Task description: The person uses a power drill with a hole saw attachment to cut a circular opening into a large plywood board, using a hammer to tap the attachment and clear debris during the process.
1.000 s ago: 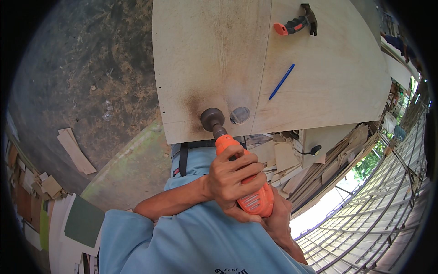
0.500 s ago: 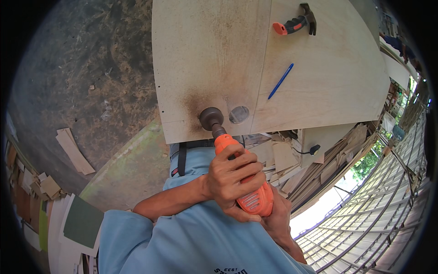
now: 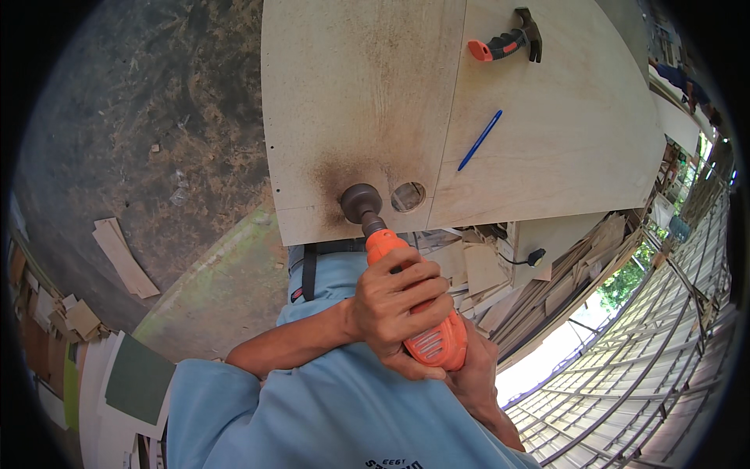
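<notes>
An orange power drill (image 3: 436, 344) points away from my body, with a dark hole saw (image 3: 361, 203) on its front end. The saw's round face is against the pale wooden board (image 3: 351, 94) near its front edge, amid brown dust. My left hand (image 3: 397, 309) wraps over the top of the drill body. At the drill's rear, my right hand (image 3: 478, 371) is closed around the handle, its fingers mostly hidden behind the housing. Just right of the saw, a round hole (image 3: 408, 197) is cut through the board.
A claw hammer (image 3: 508, 41) and a blue pen (image 3: 480, 141) lie on the board's right part. Wood offcuts (image 3: 566, 277) are piled beyond its front right edge. A black plug on a cord (image 3: 536, 257) rests there. Wood strips (image 3: 125, 258) lie on the dusty floor at left.
My hands and the drill stay almost in place. The round hole beside the saw shows more clearly now. The whole view has shifted very slightly.
</notes>
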The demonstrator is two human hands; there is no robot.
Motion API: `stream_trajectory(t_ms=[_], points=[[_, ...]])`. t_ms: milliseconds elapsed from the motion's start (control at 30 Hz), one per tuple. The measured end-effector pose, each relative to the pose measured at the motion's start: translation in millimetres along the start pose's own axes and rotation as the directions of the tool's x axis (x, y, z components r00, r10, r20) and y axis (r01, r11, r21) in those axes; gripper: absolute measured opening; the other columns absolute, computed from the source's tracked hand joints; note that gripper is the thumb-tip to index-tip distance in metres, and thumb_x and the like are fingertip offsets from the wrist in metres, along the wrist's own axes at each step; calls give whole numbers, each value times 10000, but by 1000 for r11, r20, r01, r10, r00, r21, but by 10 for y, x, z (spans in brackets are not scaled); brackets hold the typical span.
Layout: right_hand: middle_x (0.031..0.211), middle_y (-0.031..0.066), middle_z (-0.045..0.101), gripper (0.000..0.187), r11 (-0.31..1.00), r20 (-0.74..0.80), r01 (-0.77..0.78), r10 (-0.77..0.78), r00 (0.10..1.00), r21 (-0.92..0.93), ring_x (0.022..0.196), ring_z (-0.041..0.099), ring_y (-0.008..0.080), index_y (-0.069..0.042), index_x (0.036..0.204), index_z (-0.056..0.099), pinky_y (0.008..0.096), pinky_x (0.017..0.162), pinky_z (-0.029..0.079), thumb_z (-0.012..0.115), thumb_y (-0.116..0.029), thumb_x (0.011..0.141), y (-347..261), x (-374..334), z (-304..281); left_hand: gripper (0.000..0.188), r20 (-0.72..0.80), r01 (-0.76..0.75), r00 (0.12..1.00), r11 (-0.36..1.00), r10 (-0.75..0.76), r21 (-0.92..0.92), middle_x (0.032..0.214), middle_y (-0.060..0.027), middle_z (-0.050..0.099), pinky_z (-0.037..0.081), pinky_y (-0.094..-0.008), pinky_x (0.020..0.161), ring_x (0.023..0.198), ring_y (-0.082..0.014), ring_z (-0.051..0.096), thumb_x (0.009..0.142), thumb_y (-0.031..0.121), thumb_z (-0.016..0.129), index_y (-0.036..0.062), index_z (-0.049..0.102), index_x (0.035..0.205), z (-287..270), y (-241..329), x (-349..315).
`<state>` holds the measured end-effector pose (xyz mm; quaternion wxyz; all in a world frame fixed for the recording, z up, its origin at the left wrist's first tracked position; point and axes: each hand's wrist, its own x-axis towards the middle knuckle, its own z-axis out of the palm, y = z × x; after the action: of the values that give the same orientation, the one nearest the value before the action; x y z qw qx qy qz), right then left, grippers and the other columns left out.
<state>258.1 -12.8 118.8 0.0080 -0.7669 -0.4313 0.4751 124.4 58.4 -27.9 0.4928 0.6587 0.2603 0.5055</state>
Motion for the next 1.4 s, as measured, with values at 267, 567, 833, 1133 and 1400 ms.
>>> stream_trajectory(t_ms=[267, 567, 833, 1133, 1400], points=[[962, 255, 711, 650, 1000, 1, -10, 10, 1000, -13, 880, 732, 420, 56, 1348, 563, 439, 756, 588, 837, -142, 793, 15, -8, 7, 689, -7, -5, 1000, 1000, 5, 13, 867, -145, 653, 501, -479, 785, 815, -334, 653, 786, 687, 647, 4, 675, 876, 7, -4, -17], [977, 250, 715, 672, 1000, -1, 15, -15, 1000, -23, 895, 735, 415, 50, 1357, 558, 433, 764, 590, 852, -155, 789, 2, 9, -6, 686, -20, -3, 1000, 1000, 3, -3, 863, -145, 651, 507, -477, 787, 819, -336, 655, 780, 681, 658, 2, 674, 871, 17, -10, -22], [969, 245, 713, 673, 999, 12, 19, -18, 1000, -34, 886, 731, 417, 48, 1356, 557, 435, 762, 589, 849, -136, 778, 5, 27, -25, 686, -36, 0, 999, 1000, 0, -7, 859, -146, 650, 513, -471, 777, 800, -337, 651, 769, 677, 667, -3, 671, 862, 21, -14, -18], [975, 250, 711, 685, 999, 12, 22, -21, 1000, -45, 890, 732, 418, 61, 1362, 548, 436, 764, 589, 848, -136, 779, 25, 16, -22, 674, -46, 0, 999, 1000, -1, -6, 855, -145, 650, 514, -470, 767, 787, -334, 648, 773, 668, 665, -2, 669, 855, 21, -12, -14], [977, 249, 712, 690, 999, 17, 24, -24, 1000, -34, 889, 734, 415, 54, 1372, 547, 434, 765, 589, 851, -147, 786, 28, 18, -25, 681, -53, -1, 999, 1000, 0, -4, 852, -145, 650, 516, -471, 767, 786, -334, 648, 779, 674, 662, -2, 670, 857, 25, -14, -14]])
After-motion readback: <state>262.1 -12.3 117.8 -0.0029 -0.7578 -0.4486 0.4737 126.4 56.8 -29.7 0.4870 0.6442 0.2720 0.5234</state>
